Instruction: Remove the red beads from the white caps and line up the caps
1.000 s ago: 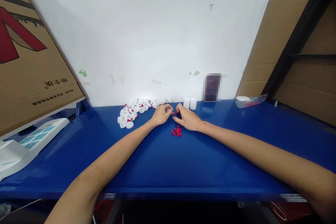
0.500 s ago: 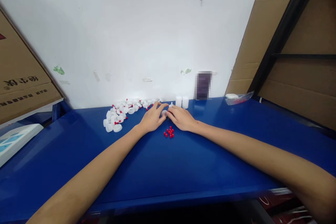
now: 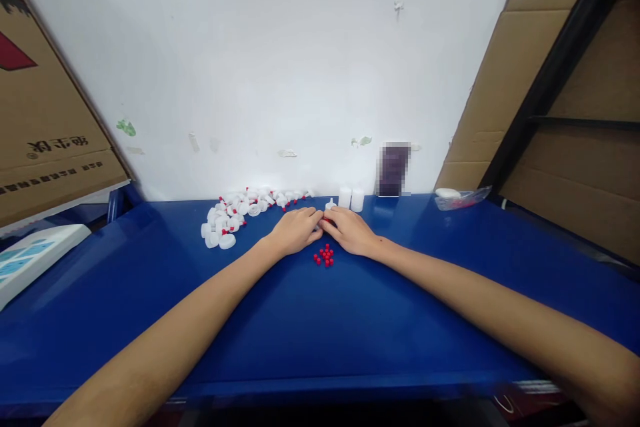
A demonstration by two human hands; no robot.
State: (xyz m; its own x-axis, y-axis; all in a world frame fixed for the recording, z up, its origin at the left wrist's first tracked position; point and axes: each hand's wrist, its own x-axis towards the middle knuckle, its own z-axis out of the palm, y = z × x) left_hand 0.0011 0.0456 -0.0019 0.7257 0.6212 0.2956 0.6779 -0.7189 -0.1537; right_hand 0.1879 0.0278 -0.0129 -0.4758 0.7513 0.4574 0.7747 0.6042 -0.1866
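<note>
My left hand (image 3: 299, 230) and my right hand (image 3: 352, 231) meet at the middle of the blue table (image 3: 320, 327). The fingers of my left hand are closed around a white cap, mostly hidden by them. A small red cap (image 3: 327, 219) shows at the fingertips of my right hand, which are pinched together against the left. Just behind the right fingers stands a white nozzle cap (image 3: 331, 204). Several loose red caps (image 3: 324, 255) lie in a cluster on the near side of both hands.
Left of my hands spreads a pile of white caps with red tips (image 3: 235, 213). Two white bottles (image 3: 345, 198) stand by the wall, beside a blurred dark rectangle (image 3: 393, 170). Farther right lies a clear plastic bag (image 3: 464, 199). A white device (image 3: 40, 257) sits at the left.
My hands have drawn closer together and their fingers have closed more. A red cap now shows between the fingertips, and the white cap is more covered. The whole view has shifted slightly.
</note>
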